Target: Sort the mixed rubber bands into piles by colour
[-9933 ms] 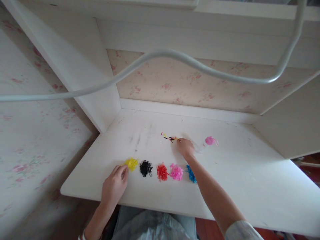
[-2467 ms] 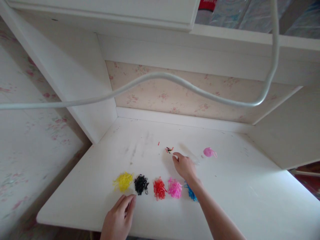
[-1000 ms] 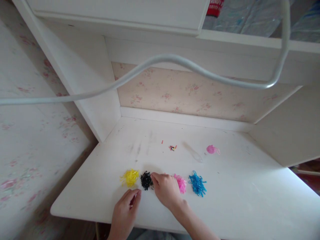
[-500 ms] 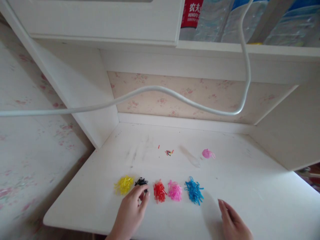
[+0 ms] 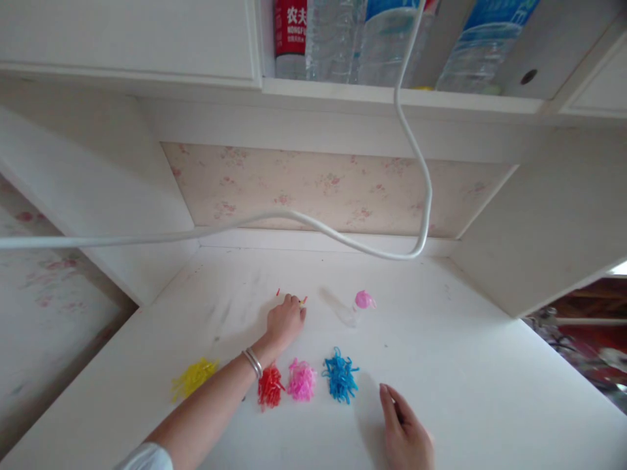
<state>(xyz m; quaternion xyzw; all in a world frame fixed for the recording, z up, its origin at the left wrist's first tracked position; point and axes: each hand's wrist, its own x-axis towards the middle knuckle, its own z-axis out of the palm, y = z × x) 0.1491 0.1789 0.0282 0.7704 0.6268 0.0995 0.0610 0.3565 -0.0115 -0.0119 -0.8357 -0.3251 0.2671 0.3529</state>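
Note:
My left hand [image 5: 287,321] reaches to the small cluster of mixed-colour bits [image 5: 303,301] at the back of the table, its fingers curled down and partly covering them. Whatever its fingertips hold is hidden. Near the front, my right hand [image 5: 406,427] is closed with thumb and fingers together, right of the blue pile of small rubber bands [image 5: 340,375]; I cannot make out anything in it. Pink bands [image 5: 302,380], red bands [image 5: 270,386] and yellow bands [image 5: 193,378] lie in separate piles. My left forearm hides the black pile.
A clear container with a pink lid [image 5: 364,299] is on the white table [image 5: 441,372], right of my left hand. A white cable [image 5: 337,236] hangs across the view. Above is a shelf with water bottles [image 5: 333,39]. One red bit [image 5: 277,292] lies apart.
My left hand has moved from the black pile up and away to the small cluster at the back. My right hand remains closed beside the blue pile. The camera view has shifted right.

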